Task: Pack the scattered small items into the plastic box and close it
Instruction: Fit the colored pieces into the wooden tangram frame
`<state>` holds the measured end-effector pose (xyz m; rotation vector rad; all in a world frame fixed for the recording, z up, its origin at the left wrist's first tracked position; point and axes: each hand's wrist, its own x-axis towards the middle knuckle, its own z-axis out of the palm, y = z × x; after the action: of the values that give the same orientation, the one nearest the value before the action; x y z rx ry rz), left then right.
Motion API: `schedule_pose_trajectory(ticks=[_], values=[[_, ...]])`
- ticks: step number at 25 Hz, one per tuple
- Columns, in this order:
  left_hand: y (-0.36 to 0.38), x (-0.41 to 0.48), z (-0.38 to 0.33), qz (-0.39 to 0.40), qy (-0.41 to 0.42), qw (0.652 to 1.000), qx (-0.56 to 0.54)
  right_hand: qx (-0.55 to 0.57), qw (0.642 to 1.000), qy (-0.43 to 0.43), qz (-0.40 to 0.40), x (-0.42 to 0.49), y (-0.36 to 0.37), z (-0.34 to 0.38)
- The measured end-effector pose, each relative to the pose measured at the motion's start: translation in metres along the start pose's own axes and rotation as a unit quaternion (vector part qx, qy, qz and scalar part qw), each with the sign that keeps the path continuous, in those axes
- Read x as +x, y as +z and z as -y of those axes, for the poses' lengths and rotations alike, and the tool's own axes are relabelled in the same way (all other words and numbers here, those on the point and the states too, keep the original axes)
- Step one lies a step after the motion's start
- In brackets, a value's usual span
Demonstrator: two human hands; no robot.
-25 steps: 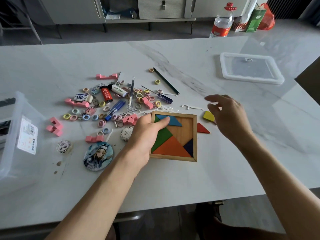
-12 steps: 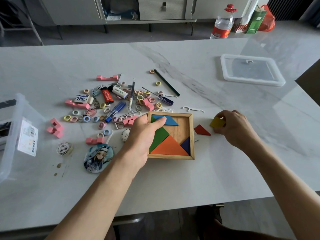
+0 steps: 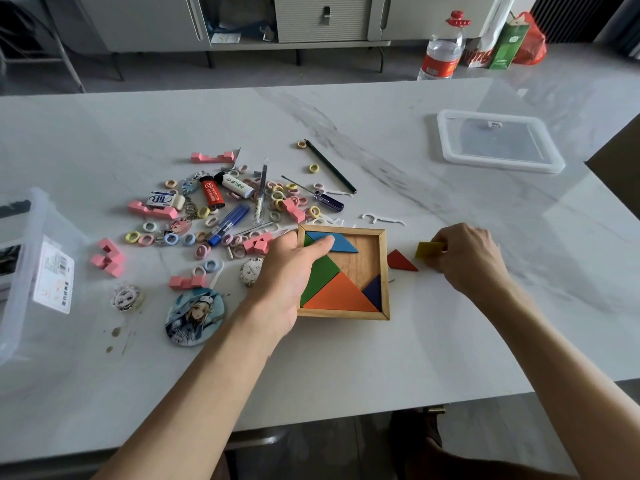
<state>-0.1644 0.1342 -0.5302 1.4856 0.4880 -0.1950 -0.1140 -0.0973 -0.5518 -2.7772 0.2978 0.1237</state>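
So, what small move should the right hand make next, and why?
Probably carry the yellow piece across and set it into the bare part of the wooden tray. The right hand pinches it beside the tray, the left hand holds the tray, and the red triangle lies outside it.

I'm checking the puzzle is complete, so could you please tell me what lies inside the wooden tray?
Visible: blue piece, green piece, orange piece, dark blue piece and bare wood. The left hand covers the left side of the tray, so anything beneath it is hidden.
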Motion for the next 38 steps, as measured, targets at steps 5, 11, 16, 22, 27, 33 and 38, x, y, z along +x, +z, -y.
schedule_pose_trajectory(ticks=[5, 11, 16, 22, 27, 33, 38], values=[[-0.001, 0.001, 0.001, -0.006, -0.006, 1.000, 0.000, 0.077, 0.997, -0.016, -0.003, 0.000, 0.001, 0.003], [-0.002, 0.005, 0.002, -0.019, -0.023, 1.000, -0.005, 0.363, 0.929, -0.074, -0.012, -0.018, -0.023, 0.031], [0.001, 0.001, 0.003, 0.020, -0.050, 0.998, -0.042, 0.252, 0.934, -0.245, 0.059, -0.053, -0.021, 0.066], [0.001, -0.001, 0.000, 0.042, -0.080, 0.993, -0.082, 0.296, 0.924, -0.241, 0.010, -0.051, -0.026, 0.061], [0.000, 0.000, 0.000, 0.041, -0.081, 0.991, -0.101, 0.170, 0.940, -0.294, 0.017, -0.056, -0.022, 0.056], [0.003, -0.002, 0.003, 0.075, -0.071, 0.990, -0.097, 0.130, 0.940, -0.315, -0.023, -0.055, -0.016, 0.060], [0.002, -0.001, 0.001, 0.063, -0.071, 0.990, -0.105, 0.218, 0.927, -0.300, -0.062, -0.056, -0.014, 0.065]])
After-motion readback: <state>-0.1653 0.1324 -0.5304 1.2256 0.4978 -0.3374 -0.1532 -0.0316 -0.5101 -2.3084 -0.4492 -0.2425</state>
